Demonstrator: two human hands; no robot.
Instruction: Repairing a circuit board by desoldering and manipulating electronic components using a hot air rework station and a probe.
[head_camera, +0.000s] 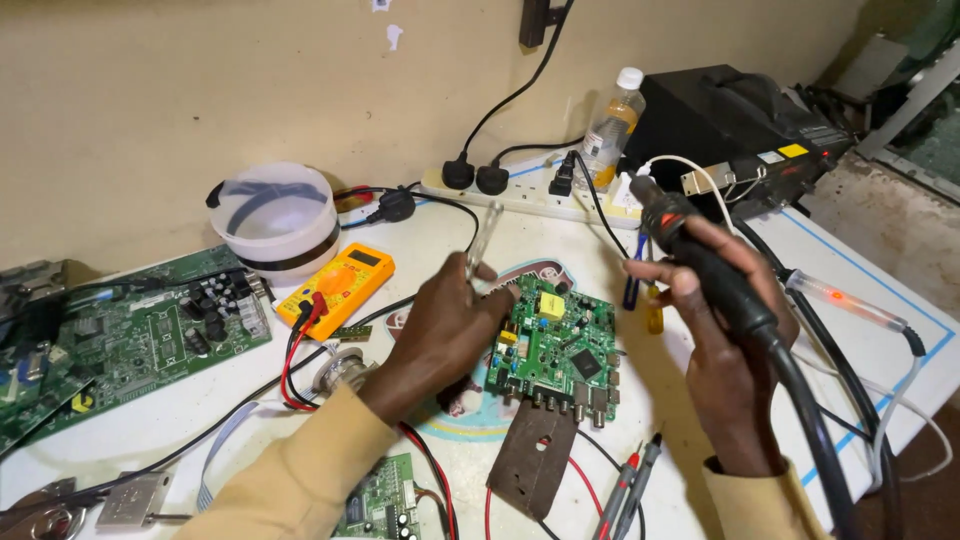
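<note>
Green rectangular circuit board (553, 348) awaits rework: left hand (447, 333) pinches metal tweezers (482, 240) shut above it, right hand (722, 350) fully clasps black hot-air handpiece (700, 262), which apparently must next tilt nozzle-down.

Green circuit board (556, 347) — yellow multimeter (337, 287), black leads.

A yellow multimeter (337, 287) lies beside a clear plastic tub (274, 215). A large green circuit board (130, 335) sits at the left. A white power strip (530, 193) runs along the wall, with a plastic bottle (612, 128) and a black box (735, 130) nearby.
</note>
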